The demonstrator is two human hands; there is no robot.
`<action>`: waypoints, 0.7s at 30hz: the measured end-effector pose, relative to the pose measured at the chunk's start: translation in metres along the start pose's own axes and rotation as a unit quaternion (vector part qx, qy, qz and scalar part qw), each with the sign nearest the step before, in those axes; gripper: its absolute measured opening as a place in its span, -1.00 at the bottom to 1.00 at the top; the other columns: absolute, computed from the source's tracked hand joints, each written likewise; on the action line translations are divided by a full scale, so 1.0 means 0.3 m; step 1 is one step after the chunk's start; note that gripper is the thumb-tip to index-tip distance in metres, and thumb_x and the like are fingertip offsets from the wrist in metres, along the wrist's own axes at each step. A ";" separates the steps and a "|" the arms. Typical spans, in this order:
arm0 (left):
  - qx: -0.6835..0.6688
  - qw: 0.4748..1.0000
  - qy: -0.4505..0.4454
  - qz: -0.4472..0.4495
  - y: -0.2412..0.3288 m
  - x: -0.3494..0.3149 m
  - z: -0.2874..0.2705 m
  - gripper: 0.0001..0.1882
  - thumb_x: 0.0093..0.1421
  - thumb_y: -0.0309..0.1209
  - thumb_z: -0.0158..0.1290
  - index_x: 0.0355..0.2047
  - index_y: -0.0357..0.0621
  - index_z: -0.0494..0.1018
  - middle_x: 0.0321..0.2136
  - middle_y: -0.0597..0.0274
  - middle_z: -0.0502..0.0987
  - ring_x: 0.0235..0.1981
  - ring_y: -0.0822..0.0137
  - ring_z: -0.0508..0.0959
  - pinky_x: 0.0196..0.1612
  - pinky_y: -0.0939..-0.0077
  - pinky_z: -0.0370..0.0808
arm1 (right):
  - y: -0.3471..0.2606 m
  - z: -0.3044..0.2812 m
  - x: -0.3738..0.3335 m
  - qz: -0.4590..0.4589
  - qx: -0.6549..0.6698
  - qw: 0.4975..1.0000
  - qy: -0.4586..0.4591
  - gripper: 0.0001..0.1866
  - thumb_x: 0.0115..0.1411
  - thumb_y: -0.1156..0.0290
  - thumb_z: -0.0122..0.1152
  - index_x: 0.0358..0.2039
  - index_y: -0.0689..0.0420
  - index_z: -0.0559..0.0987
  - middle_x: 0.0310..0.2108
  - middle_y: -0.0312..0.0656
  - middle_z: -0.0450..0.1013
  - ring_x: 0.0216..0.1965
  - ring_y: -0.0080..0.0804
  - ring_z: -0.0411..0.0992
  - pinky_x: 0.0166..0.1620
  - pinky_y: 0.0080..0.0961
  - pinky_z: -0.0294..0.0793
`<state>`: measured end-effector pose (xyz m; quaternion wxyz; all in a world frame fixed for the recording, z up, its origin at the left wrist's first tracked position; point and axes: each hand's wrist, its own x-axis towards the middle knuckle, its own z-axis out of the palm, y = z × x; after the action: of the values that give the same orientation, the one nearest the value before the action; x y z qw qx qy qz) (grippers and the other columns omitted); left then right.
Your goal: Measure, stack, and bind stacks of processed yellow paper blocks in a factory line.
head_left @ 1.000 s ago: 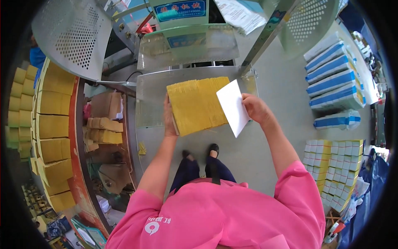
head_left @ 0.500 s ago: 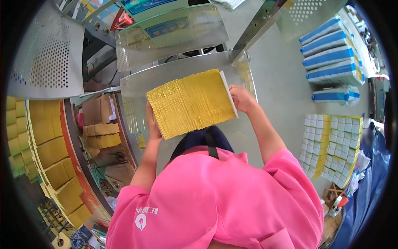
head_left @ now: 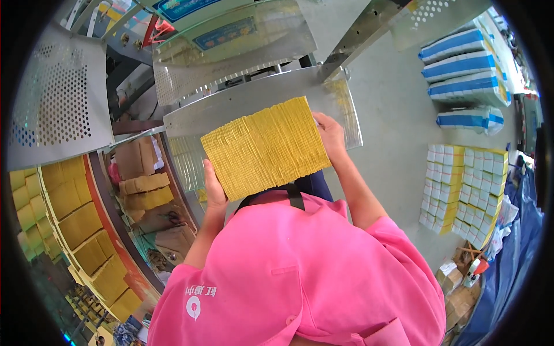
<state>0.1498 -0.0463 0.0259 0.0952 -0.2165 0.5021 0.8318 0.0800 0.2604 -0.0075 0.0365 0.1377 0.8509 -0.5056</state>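
A thick stack of gold-yellow paper sheets [head_left: 265, 149] is held in front of me, its many ridged edges facing up. My left hand [head_left: 214, 187] presses against the stack's left end, with the thumb along the near corner and the other fingers hidden. At the opposite end, my right hand [head_left: 330, 135] is closed against the stack, its fingertips partly out of sight. Beyond the stack lies a grey metal machine tray [head_left: 199, 112]. I cannot tell whether the stack rests on it.
A perforated metal panel [head_left: 57, 92] stands at the far left, and a slanted metal post [head_left: 352, 43] at the back. Left of me, a shelf holds yellow paper stacks [head_left: 92, 222]. On the right floor are banded paper bundles [head_left: 461, 190] and blue-white wrapped packs [head_left: 461, 72].
The stack has tilted so that the white face at its right end no longer shows. My left thumb now shows more along the near left corner. The whole view has shifted slightly.
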 end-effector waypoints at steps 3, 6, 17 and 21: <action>0.014 1.000 -0.003 -0.005 -0.004 -0.012 0.008 -0.30 0.39 0.15 -0.39 0.23 -0.20 0.18 0.08 0.07 0.39 0.07 0.21 0.44 0.07 0.34 0.44 | -0.040 -0.029 -0.013 0.018 -0.010 0.999 -0.032 -0.58 0.06 0.60 -0.01 -0.09 -0.03 0.61 -0.29 -0.02 0.48 -0.23 -0.08 0.48 -0.13 -0.34 0.45; 0.033 0.999 0.000 0.013 -0.007 -0.015 0.018 -0.31 0.39 0.14 -0.37 0.24 -0.19 0.18 0.10 0.07 0.38 0.10 0.20 0.42 0.12 0.31 0.40 | -0.060 -0.041 -0.015 0.017 -0.042 0.998 -0.047 -0.61 0.08 0.57 0.01 -0.11 -0.04 0.62 -0.26 -0.04 0.47 -0.20 -0.08 0.47 -0.13 -0.32 0.45; 0.021 0.999 0.011 0.023 -0.037 0.000 -0.005 -0.32 0.38 0.12 -0.31 0.25 -0.19 0.17 0.12 0.08 0.36 0.09 0.20 0.42 0.13 0.30 0.39 | -0.078 -0.049 0.012 -0.014 0.015 0.996 -0.086 -0.73 0.16 0.52 0.07 -0.15 0.06 0.64 -0.32 -0.19 0.57 -0.28 -0.36 0.53 -0.16 -0.48 0.48; 0.046 0.998 0.005 0.038 -0.022 0.002 0.007 -0.36 0.39 0.07 -0.30 0.22 -0.22 0.17 0.09 0.07 0.37 0.09 0.24 0.41 0.11 0.31 0.39 | -0.052 -0.045 0.019 0.048 0.168 0.976 -0.131 -0.74 0.21 0.49 0.08 -0.10 0.17 0.61 -0.35 -0.20 0.61 -0.32 -0.63 0.49 -0.20 -0.63 0.46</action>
<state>0.1512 -0.0413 0.0214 0.0705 -0.1971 0.5479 0.8099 0.0712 0.2664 0.0111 0.1480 0.1156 0.7339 -0.6528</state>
